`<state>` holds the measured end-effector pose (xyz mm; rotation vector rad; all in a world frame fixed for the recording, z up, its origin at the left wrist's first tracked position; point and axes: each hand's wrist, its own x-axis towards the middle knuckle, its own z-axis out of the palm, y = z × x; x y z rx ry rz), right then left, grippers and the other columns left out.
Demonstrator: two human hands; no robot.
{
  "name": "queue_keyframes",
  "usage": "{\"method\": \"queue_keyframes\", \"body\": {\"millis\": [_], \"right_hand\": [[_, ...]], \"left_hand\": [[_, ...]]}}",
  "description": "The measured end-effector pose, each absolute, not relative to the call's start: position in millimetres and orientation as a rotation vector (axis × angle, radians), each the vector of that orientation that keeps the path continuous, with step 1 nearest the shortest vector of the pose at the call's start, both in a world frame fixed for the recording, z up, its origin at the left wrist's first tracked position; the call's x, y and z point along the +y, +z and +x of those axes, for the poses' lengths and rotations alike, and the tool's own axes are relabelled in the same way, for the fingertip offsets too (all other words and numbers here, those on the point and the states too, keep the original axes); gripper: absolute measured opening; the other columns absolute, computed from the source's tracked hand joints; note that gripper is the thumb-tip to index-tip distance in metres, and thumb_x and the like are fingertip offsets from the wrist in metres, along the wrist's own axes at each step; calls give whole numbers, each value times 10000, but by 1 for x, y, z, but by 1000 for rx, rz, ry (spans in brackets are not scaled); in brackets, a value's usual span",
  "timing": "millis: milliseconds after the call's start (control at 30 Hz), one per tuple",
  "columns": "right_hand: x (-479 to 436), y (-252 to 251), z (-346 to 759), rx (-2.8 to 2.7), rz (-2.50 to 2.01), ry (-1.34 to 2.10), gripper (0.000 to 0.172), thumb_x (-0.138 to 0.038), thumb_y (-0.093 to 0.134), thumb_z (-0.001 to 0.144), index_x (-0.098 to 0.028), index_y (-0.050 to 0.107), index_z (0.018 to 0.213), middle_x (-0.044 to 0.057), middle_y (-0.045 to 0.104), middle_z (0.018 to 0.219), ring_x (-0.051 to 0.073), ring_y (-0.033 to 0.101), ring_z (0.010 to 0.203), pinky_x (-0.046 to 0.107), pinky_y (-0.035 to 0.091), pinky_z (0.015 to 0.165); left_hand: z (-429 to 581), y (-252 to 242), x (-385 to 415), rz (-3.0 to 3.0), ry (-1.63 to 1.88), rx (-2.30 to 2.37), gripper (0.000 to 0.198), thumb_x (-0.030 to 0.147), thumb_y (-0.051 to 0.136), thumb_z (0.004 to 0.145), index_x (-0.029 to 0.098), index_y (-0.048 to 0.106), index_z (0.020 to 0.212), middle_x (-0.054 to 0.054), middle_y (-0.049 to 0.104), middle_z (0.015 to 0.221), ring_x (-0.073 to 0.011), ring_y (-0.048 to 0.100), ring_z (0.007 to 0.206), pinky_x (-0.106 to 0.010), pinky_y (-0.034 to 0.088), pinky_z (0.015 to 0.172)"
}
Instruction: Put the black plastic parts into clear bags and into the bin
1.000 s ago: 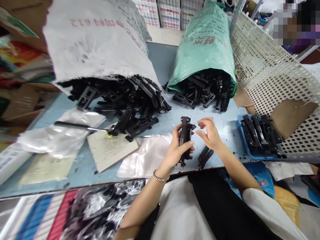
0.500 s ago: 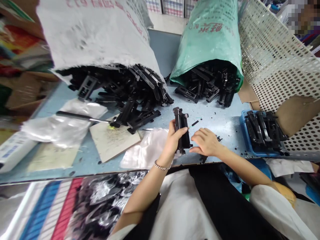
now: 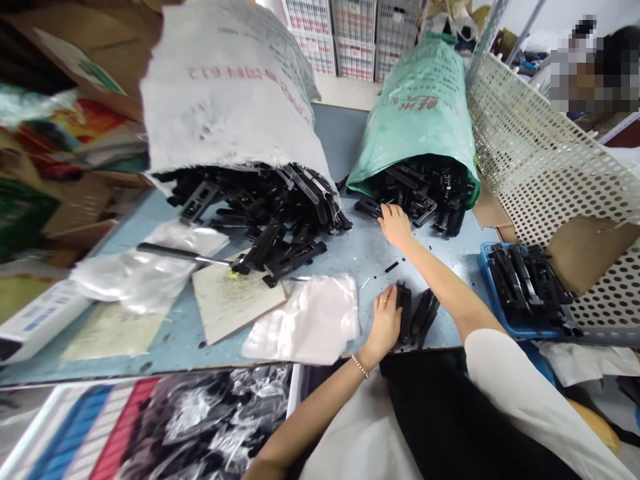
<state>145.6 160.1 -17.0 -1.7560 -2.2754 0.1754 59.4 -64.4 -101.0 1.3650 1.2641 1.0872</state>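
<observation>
My left hand [image 3: 387,320], with a ring and a beaded bracelet, is wrapped round a black plastic part [image 3: 404,313] near the table's front edge. Another dark part [image 3: 424,319] lies just right of it. Farther back, my right hand [image 3: 395,223] reaches to a black part [image 3: 369,207] at the mouth of the green sack [image 3: 417,107]; its fingers are bent over the part's right end, and their undersides are hidden. More black parts spill from the green sack and from the white sack [image 3: 225,93].
A blue basket [image 3: 487,293] of black parts stands at the right, before a perforated white crate [image 3: 530,133]. Clear plastic bags [image 3: 310,320], a board [image 3: 235,300] and a black-handled tool [image 3: 167,251] lie left of my hands.
My left hand has lowered the black part to the table's front edge. My right hand has moved up and away to the green sack. The view has shifted, showing more of the background.
</observation>
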Motion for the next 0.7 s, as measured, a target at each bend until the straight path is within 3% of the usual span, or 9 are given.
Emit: {"method": "queue_keyframes", "body": {"millis": [67, 133, 333, 433, 533, 700], "right_hand": [[179, -24, 143, -2294, -1816, 141, 481, -174, 477, 993, -15, 464, 1447, 266, 537, 1377, 363, 393, 1332, 502, 294, 1119], [179, -30, 145, -2251, -1865, 147, 468, -195, 481, 989, -10, 493, 1418, 276, 551, 1321, 380, 431, 1268, 533, 329, 1077], [66, -34, 153, -2086, -1577, 170, 444, -363, 491, 1005, -148, 529, 1392, 177, 569, 1193, 335, 501, 1101, 515, 427, 986], [1, -21, 161, -2214, -1260, 220, 402, -401, 512, 1001, -222, 543, 1360, 125, 582, 1119, 308, 518, 1086, 489, 438, 961], [-18, -3, 177, -2175, -1166, 191, 365, -414, 467, 1021, -256, 537, 1342, 113, 580, 1126, 299, 515, 1100, 494, 413, 974], [22, 3, 201, -2296, -1148, 49, 359, -562, 454, 1003, -287, 630, 1150, 101, 571, 1069, 313, 468, 1077, 523, 342, 997]], "left_hand": [[59, -105, -66, 1413, 1083, 1224, 491, 244, 613, 866, 205, 591, 1355, -171, 533, 1463, -367, 443, 1424, -589, 295, 1216], [45, -103, -54, 1311, 1079, 1211, 486, 298, 646, 866, 208, 594, 1342, -173, 550, 1430, -348, 519, 1355, -582, 351, 1184], [3, -58, 10, 674, 1342, 1065, 683, 506, 766, 799, 270, 502, 1383, -116, 583, 1388, -254, 580, 1287, -420, 467, 1082], [3, -30, 17, 580, 1359, 949, 537, 552, 757, 787, 206, 616, 1173, -57, 697, 1036, -181, 684, 934, -312, 553, 839], [8, -11, 0, 596, 1237, 916, 423, 539, 762, 777, 164, 658, 941, -8, 657, 742, -125, 617, 643, -241, 504, 610], [18, 3, -35, 579, 1008, 848, 459, 548, 796, 723, 156, 633, 899, -13, 656, 735, -115, 590, 561, -235, 480, 527]]}}
